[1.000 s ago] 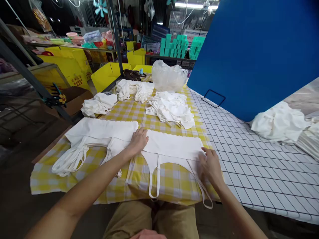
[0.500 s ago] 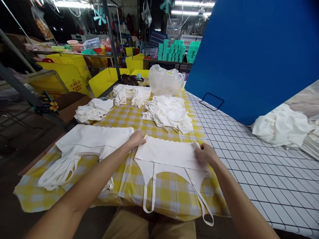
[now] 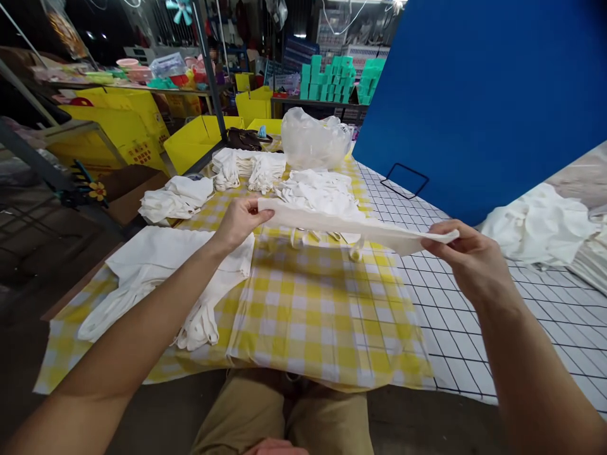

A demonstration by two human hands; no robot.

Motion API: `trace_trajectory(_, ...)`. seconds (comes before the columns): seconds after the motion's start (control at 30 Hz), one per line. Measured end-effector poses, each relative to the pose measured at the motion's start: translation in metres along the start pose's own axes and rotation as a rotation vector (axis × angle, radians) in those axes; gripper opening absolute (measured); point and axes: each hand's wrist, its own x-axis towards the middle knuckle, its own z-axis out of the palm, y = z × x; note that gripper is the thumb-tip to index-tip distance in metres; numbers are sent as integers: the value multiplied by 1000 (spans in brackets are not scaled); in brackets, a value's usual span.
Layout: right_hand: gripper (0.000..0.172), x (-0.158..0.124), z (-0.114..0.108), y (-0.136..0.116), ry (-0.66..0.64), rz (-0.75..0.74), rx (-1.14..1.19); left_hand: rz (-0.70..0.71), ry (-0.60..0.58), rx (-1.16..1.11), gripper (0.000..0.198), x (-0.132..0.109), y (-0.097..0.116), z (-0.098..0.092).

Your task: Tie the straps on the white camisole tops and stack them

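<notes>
A white camisole (image 3: 341, 226) hangs in the air above the table, stretched sideways between my two hands and seen almost edge-on. My left hand (image 3: 239, 221) pinches its left end between thumb and fingers. At the other end my right hand (image 3: 474, 256) grips the cloth, with a corner sticking out past the fingers. The straps are mostly hidden behind the raised cloth. To the left, partly under my left forearm, a stack of white camisoles (image 3: 156, 249) lies flat with its straps toward me. Behind the held piece is a loose heap of white garments (image 3: 322, 186).
The table wears a yellow checked cloth (image 3: 303, 316), beside a white grid-patterned surface (image 3: 455, 335). Farther back are folded white garments (image 3: 249, 165) and a clear plastic bag (image 3: 315, 139). A large blue board (image 3: 474, 107) rises on the right, near another white pile (image 3: 538, 221).
The camisole was lying flat on the checked cloth with straps toward me. Both hands have lifted it up and away from me, and my right hand has moved farther right.
</notes>
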Motion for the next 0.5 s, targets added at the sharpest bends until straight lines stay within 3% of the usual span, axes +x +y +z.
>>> trace_trajectory(0.13,23,-40,-8,22,-224,-94,-207,181,-120,128,13,-57,-6,-6)
trace_trajectory(0.27,16,-93,-5,69,-437,-90,-346,244,-362,286,27,-127,-36,0)
trace_trajectory(0.37,12,-127,-7,92,-498,-96,-456,338,-506,383,27,-164,-49,1)
trace_trajectory(0.5,16,-150,-15,101,-464,-93,-508,410,-525,460,21,-180,-52,-3)
